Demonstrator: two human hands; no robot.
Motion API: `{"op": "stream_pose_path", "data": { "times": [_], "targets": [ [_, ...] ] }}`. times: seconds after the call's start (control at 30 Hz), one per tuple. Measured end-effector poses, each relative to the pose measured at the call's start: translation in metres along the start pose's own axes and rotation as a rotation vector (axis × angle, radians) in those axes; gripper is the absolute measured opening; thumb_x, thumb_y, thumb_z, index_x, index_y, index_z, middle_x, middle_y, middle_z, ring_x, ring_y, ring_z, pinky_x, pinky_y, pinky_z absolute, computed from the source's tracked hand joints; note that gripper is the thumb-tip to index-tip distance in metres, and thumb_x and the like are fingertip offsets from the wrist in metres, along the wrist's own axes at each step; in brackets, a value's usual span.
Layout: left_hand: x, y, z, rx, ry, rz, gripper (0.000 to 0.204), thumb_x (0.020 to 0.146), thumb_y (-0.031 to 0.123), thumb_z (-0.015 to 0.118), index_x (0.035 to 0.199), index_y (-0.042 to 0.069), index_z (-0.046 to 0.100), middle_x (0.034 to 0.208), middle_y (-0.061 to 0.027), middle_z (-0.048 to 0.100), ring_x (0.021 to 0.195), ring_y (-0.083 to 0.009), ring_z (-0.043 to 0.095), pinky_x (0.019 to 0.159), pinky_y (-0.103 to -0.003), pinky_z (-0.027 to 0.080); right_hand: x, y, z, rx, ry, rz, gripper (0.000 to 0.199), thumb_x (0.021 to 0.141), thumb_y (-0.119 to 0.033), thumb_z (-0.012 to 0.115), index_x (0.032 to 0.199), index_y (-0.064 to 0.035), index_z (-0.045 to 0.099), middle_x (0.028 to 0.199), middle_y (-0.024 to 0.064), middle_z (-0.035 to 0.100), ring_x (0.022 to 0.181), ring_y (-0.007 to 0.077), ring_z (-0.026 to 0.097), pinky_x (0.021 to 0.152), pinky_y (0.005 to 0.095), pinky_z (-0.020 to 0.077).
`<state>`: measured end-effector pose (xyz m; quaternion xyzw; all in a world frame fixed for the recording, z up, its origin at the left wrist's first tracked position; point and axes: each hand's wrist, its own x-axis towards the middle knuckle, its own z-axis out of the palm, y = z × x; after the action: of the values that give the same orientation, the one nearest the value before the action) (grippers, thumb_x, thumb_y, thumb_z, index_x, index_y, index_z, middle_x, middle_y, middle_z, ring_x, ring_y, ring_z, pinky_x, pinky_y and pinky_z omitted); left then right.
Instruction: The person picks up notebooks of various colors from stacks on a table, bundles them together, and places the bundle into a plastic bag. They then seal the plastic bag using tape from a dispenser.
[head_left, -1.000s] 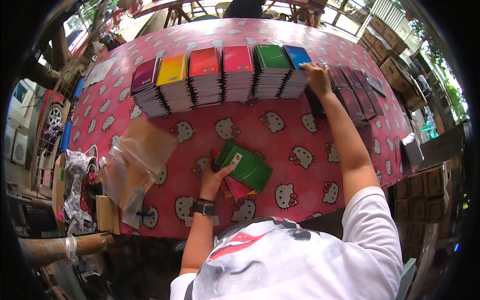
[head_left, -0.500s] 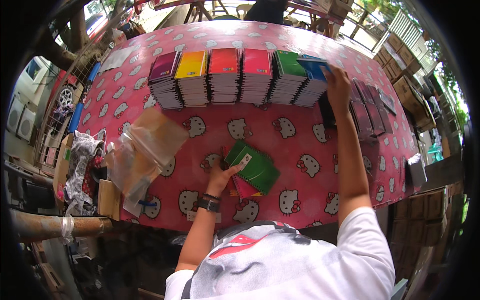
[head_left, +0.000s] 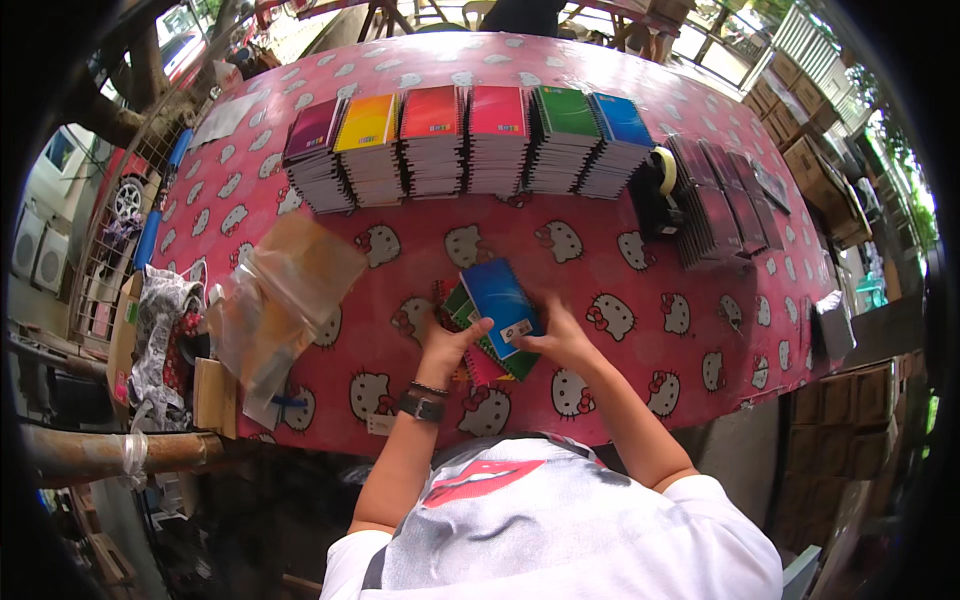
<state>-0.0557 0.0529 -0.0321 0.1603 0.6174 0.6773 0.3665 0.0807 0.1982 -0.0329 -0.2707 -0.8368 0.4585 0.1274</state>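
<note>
Low over the table in front of me is a fanned set of spiral notebooks. A blue notebook (head_left: 497, 298) lies on top, with a green notebook (head_left: 519, 368) and a pink notebook (head_left: 481, 371) showing beneath. My left hand (head_left: 449, 346) grips the set from its left side, thumb over the blue cover. On the other side, my right hand (head_left: 562, 336) holds the blue notebook by its lower right corner, near a small white label. Beyond them stand notebook stacks: purple (head_left: 317, 126), yellow (head_left: 367, 122), red (head_left: 430, 114), pink (head_left: 498, 110), green (head_left: 569, 112) and blue (head_left: 621, 119).
A black tape dispenser (head_left: 659, 208) stands right of the blue stack, beside dark purple stacks (head_left: 706, 210). Clear plastic bags (head_left: 292, 290) lie at the left on the pink patterned tablecloth (head_left: 560, 420). Cardboard boxes (head_left: 845, 415) are piled off the table at right.
My right hand has come back from the blue stack to the set, bringing a blue notebook that now lies over the green one. The tape dispenser has come into plain view.
</note>
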Motion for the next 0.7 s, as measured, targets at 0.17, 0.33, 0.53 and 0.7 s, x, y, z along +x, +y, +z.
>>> {"op": "stream_pose_path", "data": {
  "times": [0.17,0.33,0.53,0.7],
  "targets": [
    [0.003,-0.007,-0.004,0.009,0.029,0.251,0.073,0.059,0.015,0.085,0.116,0.000,0.042,0.109,-0.0096,0.057,0.096,-0.0168,0.058,0.083,-0.029,0.049,0.012,-0.009,0.007,0.707,-0.070,-0.016,0.085,0.057,-0.025,0.081,0.130,-0.0058,0.041,0.124,0.0185,0.043,0.125,0.0342,0.030,0.103,0.0407,0.0281],
    [0.011,0.017,-0.024,0.053,-0.322,0.350,0.083,0.058,0.006,0.083,0.125,0.003,0.035,0.112,-0.0079,0.055,0.101,-0.0173,0.056,0.089,-0.031,0.047,0.012,-0.023,-0.015,0.216,-0.083,-0.212,0.087,0.059,-0.020,0.080,0.132,-0.0038,0.037,0.129,0.0152,0.041,0.120,0.0287,0.041,0.101,0.0364,0.0340],
    [0.020,-0.018,-0.017,0.202,-0.183,0.499,0.091,0.053,0.001,0.079,0.131,0.008,0.031,0.122,-0.0082,0.047,0.110,-0.0208,0.050,0.093,-0.034,0.045,0.028,-0.018,0.017,0.580,-0.224,-0.243,0.097,0.057,-0.013,0.081,0.137,-0.0060,0.027,0.120,0.0097,0.048,0.112,0.0201,0.047,0.097,0.0324,0.0387],
    [0.032,-0.021,-0.016,0.155,-0.203,0.474,0.088,0.054,0.002,0.079,0.127,0.009,0.031,0.115,-0.0073,0.049,0.106,-0.0198,0.052,0.088,-0.033,0.046,0.036,-0.004,0.029,0.736,-0.189,-0.147,0.087,0.055,-0.011,0.081,0.128,-0.0077,0.033,0.115,0.0060,0.049,0.111,0.0180,0.046,0.097,0.0324,0.0374]
  ]
}}
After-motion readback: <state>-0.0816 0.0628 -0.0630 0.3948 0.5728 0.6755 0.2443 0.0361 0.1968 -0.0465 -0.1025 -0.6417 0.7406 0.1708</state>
